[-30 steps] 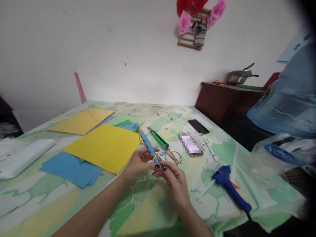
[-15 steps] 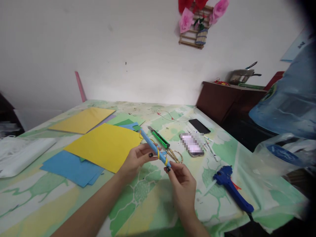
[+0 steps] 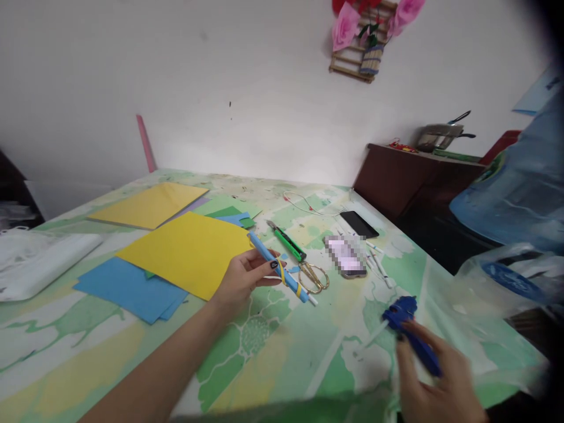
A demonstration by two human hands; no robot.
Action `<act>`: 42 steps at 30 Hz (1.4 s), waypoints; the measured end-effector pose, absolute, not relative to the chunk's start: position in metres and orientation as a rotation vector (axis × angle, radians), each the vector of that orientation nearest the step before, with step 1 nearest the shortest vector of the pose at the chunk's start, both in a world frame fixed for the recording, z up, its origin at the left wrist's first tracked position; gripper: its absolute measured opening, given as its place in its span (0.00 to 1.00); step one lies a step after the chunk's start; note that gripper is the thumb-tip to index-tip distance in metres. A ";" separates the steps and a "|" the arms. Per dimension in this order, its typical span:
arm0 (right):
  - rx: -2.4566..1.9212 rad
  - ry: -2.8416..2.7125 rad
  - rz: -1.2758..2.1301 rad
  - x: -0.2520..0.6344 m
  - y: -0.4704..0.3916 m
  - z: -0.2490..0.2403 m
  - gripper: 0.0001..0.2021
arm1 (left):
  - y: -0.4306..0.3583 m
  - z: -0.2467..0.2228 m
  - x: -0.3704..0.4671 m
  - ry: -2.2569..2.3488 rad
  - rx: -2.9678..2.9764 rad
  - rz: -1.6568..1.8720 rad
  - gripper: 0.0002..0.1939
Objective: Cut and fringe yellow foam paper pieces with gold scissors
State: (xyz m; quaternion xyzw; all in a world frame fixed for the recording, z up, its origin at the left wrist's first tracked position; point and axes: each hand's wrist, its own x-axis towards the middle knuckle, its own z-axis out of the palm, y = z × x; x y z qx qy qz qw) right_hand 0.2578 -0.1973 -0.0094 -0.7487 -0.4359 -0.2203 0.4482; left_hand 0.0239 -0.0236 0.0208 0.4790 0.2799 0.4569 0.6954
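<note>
My left hand point(image 3: 247, 273) pinches a rolled blue paper tube point(image 3: 265, 254) with a yellow strip spiralled round it. A white stick end point(image 3: 312, 300) pokes from the tube's near end. At the right, my right hand point(image 3: 434, 367) is over the handle of a blue hot glue gun point(image 3: 403, 311), which lies on the table with a white glue stick out of its back. Thumb and fingers are apart on either side of the handle, a little blurred; whether they touch it I cannot tell. Gold-handled scissors point(image 3: 314, 277) and a green utility knife point(image 3: 288, 242) lie beyond the tube.
Yellow sheets point(image 3: 189, 247) and blue sheets point(image 3: 132, 291) lie at left, near a white plastic package point(image 3: 53, 270). A phone with a blurred screen point(image 3: 346, 257), a black phone point(image 3: 359, 224) and several pens point(image 3: 379, 267) lie right of centre. A large blue water bottle point(image 3: 497, 188) stands at far right.
My right hand has let go of the tube's near end and moved right to the glue gun. My left hand still holds the tube. The view has shifted slightly.
</note>
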 end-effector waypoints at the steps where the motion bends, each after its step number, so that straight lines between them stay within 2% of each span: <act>1: -2.025 -0.998 -0.653 0.278 -0.207 -0.014 0.21 | -0.024 0.021 0.024 0.636 1.078 1.013 0.14; 3: -2.415 -1.018 -0.643 0.315 -0.222 -0.026 0.29 | -0.025 0.022 0.025 0.657 1.098 1.004 0.15; 5: -2.610 -1.036 -0.544 0.342 -0.231 -0.038 0.34 | -0.026 0.021 0.026 0.668 1.110 1.002 0.15; 12: -2.480 -1.303 -0.350 0.355 -0.219 -0.049 0.32 | -0.024 0.016 0.025 0.607 1.053 0.984 0.11; 17: -2.432 -1.349 -0.142 0.357 -0.205 -0.037 0.26 | -0.023 0.015 0.024 0.520 1.045 0.976 0.10; 21: -2.461 -1.370 0.149 0.354 -0.199 -0.021 0.19 | -0.025 0.016 0.023 0.412 1.130 0.893 0.10; 24: -2.430 -1.235 0.171 0.349 -0.200 -0.015 0.20 | -0.027 0.017 0.021 0.368 1.171 0.852 0.08; 29: -2.074 -0.930 0.189 0.329 -0.204 -0.007 0.23 | -0.029 0.017 0.022 0.422 1.166 0.846 0.08; 32: -1.819 -0.801 0.370 0.300 -0.202 0.004 0.24 | -0.028 0.015 0.022 0.425 1.159 0.845 0.09; 37: -1.282 -0.782 0.942 0.235 -0.197 0.012 0.17 | -0.026 0.013 0.020 0.387 1.186 0.824 0.08; 42: -1.222 -0.996 1.074 0.198 -0.196 0.011 0.15 | -0.024 0.011 0.020 0.364 1.163 0.835 0.07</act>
